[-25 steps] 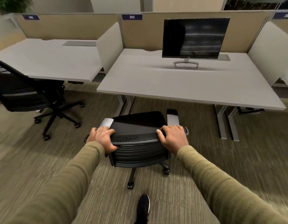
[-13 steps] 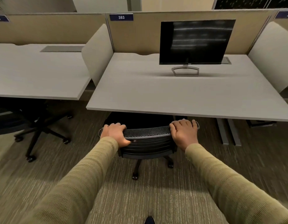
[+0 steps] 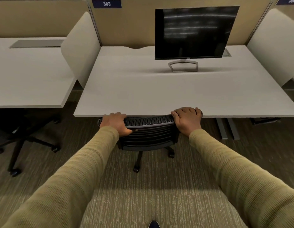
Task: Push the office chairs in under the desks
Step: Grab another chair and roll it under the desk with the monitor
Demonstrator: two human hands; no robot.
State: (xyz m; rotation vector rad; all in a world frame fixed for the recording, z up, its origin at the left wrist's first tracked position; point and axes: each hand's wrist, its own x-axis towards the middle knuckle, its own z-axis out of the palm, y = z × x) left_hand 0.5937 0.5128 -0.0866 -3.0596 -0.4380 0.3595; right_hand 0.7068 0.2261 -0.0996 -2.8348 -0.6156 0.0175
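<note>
A black mesh-backed office chair (image 3: pixel 149 134) stands at the front edge of the grey desk (image 3: pixel 159 92) marked 383. Its seat is hidden beneath the desktop, and the top of its backrest meets the desk edge. My left hand (image 3: pixel 115 122) grips the left end of the backrest top, fingers curled over it. My right hand (image 3: pixel 187 120) holds the right end the same way, fingertips at the desk edge. A second black office chair (image 3: pixel 19 134) sits at the left, partly under the neighbouring desk (image 3: pixel 27 76).
A dark monitor (image 3: pixel 195 32) stands at the back of the desk. Pale divider panels (image 3: pixel 80 46) flank the desk on both sides. Grey desk legs (image 3: pixel 227 129) rise at the right. Striped carpet (image 3: pixel 143 195) covers the floor around me.
I have walked forward and the chair has rolled in under the desk; its seat and armrests are now hidden. Both hands kept their hold on the backrest.
</note>
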